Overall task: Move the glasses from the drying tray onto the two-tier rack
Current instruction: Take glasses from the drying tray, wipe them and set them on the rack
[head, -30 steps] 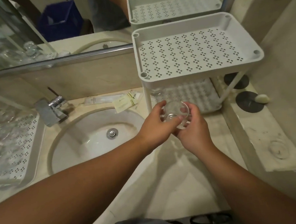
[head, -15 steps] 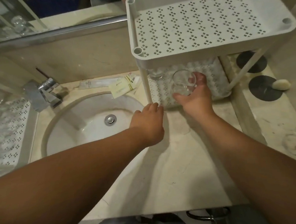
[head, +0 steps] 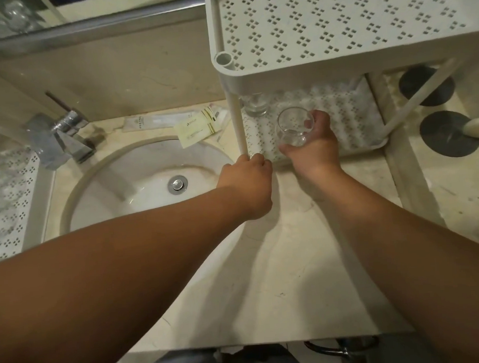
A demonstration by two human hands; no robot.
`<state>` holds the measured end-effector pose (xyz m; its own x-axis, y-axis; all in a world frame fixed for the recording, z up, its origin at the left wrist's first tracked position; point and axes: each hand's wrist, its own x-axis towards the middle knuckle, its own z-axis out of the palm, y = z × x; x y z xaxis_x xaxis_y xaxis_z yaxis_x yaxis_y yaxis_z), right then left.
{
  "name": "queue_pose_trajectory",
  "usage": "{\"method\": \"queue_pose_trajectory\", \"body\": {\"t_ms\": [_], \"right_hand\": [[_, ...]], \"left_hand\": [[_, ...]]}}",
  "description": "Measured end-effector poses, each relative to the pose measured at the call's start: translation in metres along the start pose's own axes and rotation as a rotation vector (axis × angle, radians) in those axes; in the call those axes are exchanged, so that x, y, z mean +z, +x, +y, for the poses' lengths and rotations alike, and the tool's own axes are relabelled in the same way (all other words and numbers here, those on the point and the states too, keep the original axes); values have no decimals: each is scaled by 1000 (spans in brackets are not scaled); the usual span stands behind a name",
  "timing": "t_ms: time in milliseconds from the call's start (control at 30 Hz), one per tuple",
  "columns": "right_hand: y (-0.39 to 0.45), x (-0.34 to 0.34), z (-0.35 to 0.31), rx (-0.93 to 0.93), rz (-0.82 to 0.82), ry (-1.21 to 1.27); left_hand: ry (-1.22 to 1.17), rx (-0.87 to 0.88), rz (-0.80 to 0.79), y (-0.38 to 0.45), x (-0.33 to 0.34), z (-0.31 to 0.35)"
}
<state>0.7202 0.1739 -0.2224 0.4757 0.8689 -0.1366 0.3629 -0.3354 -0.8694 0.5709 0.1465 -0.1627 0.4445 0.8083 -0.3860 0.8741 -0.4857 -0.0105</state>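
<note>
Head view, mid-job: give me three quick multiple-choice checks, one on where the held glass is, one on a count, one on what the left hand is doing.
1. Where is the glass in the right hand?
A. Over the lower tier of the rack
B. On the upper tier
C. In the sink

2. How many dark round discs lie on the ledge to the right of the rack?
A. One
B. Two
C. Four

3. What is the left hand doing?
A. Holding a second glass
B. Turning the tap
C. Curled at the foot of the rack's front post

Answers: 1 A, the glass is held just above the lower tier, near another glass at the back. 2 B, two discs are visible. 3 C, its fingers curl at the post's base and hold no glass.
</note>
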Motion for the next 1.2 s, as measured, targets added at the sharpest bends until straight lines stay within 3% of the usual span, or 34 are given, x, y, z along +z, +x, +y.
{"method": "queue_pose_trajectory", "body": {"t_ms": [500, 1200], "right_hand": [[5, -6, -7, -31, -32, -174], [35, 9, -21, 166, 116, 71]], "left_hand": [[106, 72, -36, 2, -4, -4], [106, 79, -31, 6, -2, -3]]}}
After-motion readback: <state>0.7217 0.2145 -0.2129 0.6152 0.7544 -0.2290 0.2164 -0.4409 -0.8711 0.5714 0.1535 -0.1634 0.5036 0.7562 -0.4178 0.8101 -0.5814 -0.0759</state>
